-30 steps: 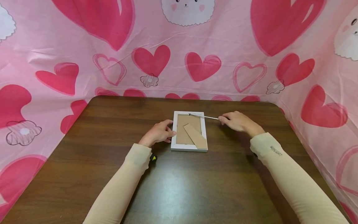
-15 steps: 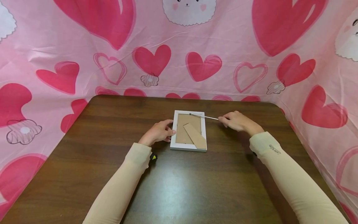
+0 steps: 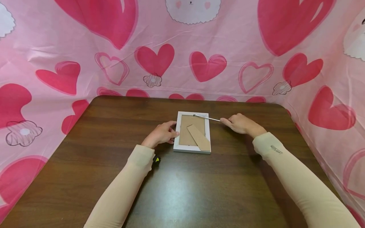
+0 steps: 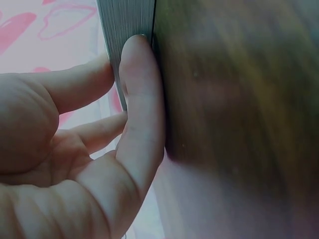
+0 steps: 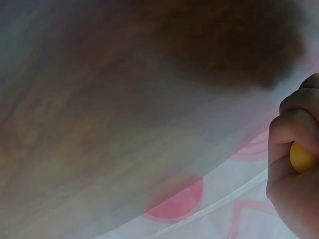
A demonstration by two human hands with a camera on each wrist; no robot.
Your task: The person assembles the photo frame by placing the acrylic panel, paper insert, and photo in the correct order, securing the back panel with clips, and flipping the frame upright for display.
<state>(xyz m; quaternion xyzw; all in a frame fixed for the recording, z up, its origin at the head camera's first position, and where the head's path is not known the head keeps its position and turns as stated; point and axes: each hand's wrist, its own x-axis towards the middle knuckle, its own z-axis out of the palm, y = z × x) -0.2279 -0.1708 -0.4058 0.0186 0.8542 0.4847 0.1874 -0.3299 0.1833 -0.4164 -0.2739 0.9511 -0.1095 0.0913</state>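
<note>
A white picture frame lies face down in the head view, its brown backing board and slanted easel leg showing. My left hand holds the frame at its left side. In the left wrist view, the thumb touches the edge of the frame while a finger lies along its side close to the table. My right hand grips a screwdriver whose thin metal shaft reaches across the frame's right border to the top inner edge. A yellow handle end pokes out of the fist in the right wrist view.
Dark brown wooden table under everything. Pink cloth printed with hearts hangs behind the table and along both sides. A black band with a yellow mark shows at the left wrist.
My right hand has shifted slightly left and its thumb now lies straighter along the screwdriver. The shaft's tip stays at the frame's top inner edge. My left hand has stayed in place.
</note>
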